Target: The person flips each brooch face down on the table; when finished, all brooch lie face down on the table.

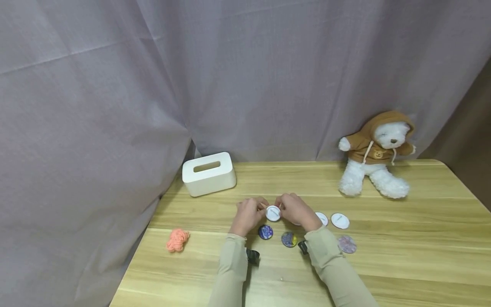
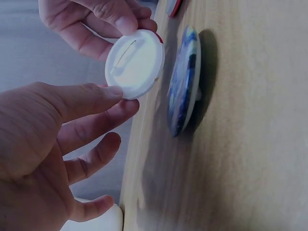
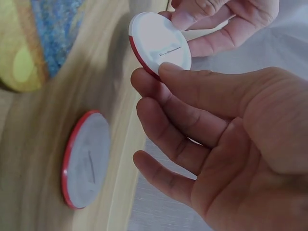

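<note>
A round pin badge (image 1: pixel 273 213) is held up off the table between both hands, its white back with the metal pin facing up. My left hand (image 1: pixel 248 214) pinches one edge between thumb and forefinger, its other fingers spread apart in the left wrist view. At the opposite edge my right hand (image 1: pixel 295 209) pinches it the same way; a red rim shows on the badge (image 3: pixel 156 38) in the right wrist view. Below the hands lie a dark blue patterned badge (image 1: pixel 265 232) and a yellow and purple badge (image 1: pixel 289 239), both face up.
Beside the right forearm lie white-backed badges (image 1: pixel 340 221) and a pale purple badge (image 1: pixel 347 244). An orange yarn bundle (image 1: pixel 177 240) sits at left. A white tissue box (image 1: pixel 209 174) and a plush bear (image 1: pixel 375 154) stand at the back, before a grey curtain (image 1: pixel 261 81).
</note>
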Tool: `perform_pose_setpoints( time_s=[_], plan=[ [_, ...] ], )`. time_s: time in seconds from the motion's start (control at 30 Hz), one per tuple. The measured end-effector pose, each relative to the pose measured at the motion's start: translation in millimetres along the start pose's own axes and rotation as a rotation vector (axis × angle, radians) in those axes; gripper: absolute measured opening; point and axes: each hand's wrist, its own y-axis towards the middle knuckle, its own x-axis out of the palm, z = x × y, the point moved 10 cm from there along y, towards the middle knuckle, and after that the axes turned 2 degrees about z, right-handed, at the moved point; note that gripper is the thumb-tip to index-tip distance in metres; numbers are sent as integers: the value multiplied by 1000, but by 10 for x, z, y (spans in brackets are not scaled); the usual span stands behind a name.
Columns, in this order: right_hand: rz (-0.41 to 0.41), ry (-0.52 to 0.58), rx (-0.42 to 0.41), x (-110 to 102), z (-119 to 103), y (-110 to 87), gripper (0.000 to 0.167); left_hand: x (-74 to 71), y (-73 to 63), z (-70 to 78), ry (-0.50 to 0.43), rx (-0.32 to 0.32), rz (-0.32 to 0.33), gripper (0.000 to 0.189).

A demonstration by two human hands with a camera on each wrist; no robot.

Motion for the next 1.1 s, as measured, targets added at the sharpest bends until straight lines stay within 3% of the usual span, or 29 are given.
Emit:
perform_pose_setpoints(
  time_s=[0.27,0.5,0.67,1.1],
  plan=[
    [-10,14,56,79,67,8,21,108,11,-65,-1,-43,-44,11],
    [5,-56,55,96,76,31,23,172,40,-77,32,-45,-91,26],
    [11,-75,49,105,77,35,20,222,46,-84,35,-63,-128,22],
    [18,-139,34,161,30,16,18,224,3,-119,-21,-73,-109,17]
  ],
)
